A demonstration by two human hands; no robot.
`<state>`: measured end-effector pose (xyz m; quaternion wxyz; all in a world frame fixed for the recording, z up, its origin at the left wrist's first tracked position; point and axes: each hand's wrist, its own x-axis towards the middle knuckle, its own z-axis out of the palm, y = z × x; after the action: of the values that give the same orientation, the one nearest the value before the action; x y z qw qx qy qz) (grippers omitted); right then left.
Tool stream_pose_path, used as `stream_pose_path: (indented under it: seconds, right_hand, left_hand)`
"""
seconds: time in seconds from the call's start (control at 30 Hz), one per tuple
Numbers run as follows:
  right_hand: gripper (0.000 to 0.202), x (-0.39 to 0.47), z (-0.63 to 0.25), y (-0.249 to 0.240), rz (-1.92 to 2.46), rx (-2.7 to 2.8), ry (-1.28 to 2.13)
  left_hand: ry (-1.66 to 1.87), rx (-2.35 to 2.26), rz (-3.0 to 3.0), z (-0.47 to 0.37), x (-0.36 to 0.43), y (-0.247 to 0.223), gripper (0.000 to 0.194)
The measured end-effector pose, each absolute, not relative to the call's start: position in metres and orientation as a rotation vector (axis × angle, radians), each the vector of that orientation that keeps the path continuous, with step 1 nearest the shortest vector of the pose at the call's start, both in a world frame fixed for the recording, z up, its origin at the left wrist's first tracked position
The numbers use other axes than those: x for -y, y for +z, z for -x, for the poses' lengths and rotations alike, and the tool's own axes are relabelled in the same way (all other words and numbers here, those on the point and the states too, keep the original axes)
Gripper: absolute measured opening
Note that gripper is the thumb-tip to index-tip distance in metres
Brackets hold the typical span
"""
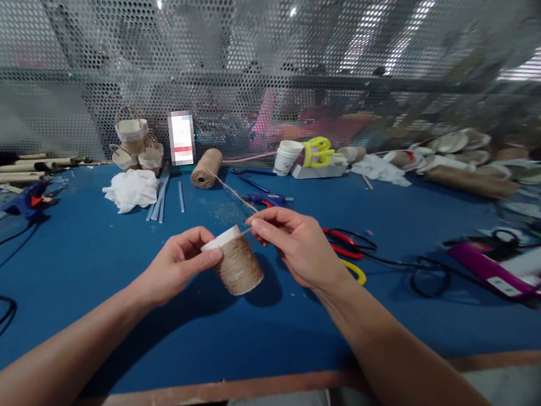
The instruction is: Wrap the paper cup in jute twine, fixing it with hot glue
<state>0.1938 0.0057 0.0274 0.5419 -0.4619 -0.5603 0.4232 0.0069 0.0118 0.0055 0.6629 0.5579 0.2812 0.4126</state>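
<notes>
My left hand [185,259] grips a white paper cup [239,266] by its rim, fingers inside and thumb outside. Brown jute twine is wound around most of the cup, leaving a white band bare near the rim. The cup is tilted above the blue table. In my right hand [290,236] a strand of jute twine [236,195] is pinched between thumb and fingers. That strand runs from the cup through my right fingers and back to a twine spool [207,169] lying on its side behind.
Behind the hands lie a blue glue gun [270,200], glue sticks [159,198] and white tissue [130,191]. Red-handled pliers [344,242] and a yellow handle [355,273] are right of my wrist. Twine-wrapped cups [135,146] stand by the mesh wall. A purple tool [492,271] lies at right.
</notes>
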Motion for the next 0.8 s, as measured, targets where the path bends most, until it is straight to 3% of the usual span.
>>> stream_pose_path:
  seconds: [0.47, 0.8]
  right_hand:
    - [0.015, -0.0080, -0.1944, 0.0239, 1.127, 1.389, 1.065]
    - [0.015, -0.0053, -0.1860, 0.0261, 1.024, 1.042, 1.513]
  left_hand:
    - [0.934, -0.529, -1.168, -0.0031, -0.0127, 0.0071, 0.020]
    - [0.916, -0.449, -1.138, -0.0025, -0.0120, 0.0099, 0.016]
